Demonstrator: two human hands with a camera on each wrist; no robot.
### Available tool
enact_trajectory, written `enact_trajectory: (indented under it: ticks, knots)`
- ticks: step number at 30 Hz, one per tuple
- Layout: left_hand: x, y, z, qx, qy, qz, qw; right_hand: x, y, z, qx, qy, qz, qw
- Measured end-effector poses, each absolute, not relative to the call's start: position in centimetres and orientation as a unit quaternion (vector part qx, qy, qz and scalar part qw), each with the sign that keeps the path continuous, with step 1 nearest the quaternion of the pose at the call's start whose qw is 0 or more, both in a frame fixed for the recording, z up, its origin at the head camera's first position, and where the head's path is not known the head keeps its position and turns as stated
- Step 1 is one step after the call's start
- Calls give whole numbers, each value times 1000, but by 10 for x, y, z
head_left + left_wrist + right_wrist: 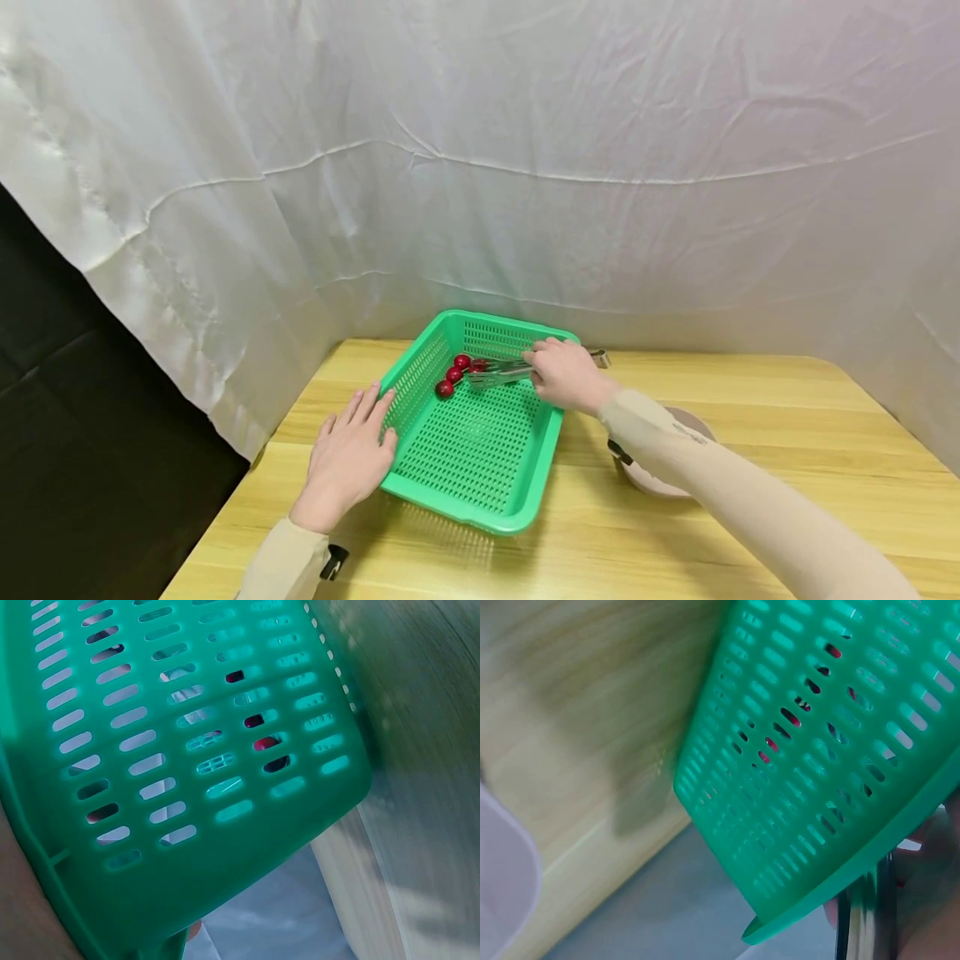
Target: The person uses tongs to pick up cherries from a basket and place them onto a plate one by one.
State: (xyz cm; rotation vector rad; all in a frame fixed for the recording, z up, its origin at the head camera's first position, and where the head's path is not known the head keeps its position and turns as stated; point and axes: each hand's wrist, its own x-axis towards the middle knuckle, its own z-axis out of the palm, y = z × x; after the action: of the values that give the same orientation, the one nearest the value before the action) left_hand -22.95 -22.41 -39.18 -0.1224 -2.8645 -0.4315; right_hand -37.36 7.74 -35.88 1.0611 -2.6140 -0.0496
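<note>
A green perforated plastic basket sits on the wooden table with several dark red cherries in its far left part. My right hand reaches over the basket's right rim and holds metal tongs. The tips of the tongs are at a cherry beside the others; whether they grip it I cannot tell. My left hand rests on the basket's left rim with its fingers extended. Through the slots in the left wrist view, parts of the red cherries show.
Partly hidden under my right forearm, a pale round bowl stands on the table to the right of the basket. A whitish cloth hangs behind the table and along its sides. Black fabric lies at the far left.
</note>
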Motion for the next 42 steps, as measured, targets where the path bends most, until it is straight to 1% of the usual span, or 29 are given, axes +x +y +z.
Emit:
enact_trajectory:
  ticks: [6,13,23,34,42]
  knots:
    - [-231,-224,-391,-44,-980,-144,128,-367,86,-360,370,-913,7,173]
    - [-231,-224,-390,-44,-981,-140,128,-355,96,-359,386,-898,27,209]
    - [-228,-225,-390,-46,-982,-142,115,-336,111,-358,372,-902,67,208]
    - [-226,-225,-390,-45,-983,-141,111,-319,135,-355,350,-906,92,220]
    - [-227,-225,-390,-49,-983,-139,112,-300,156,-345,335,-905,117,236]
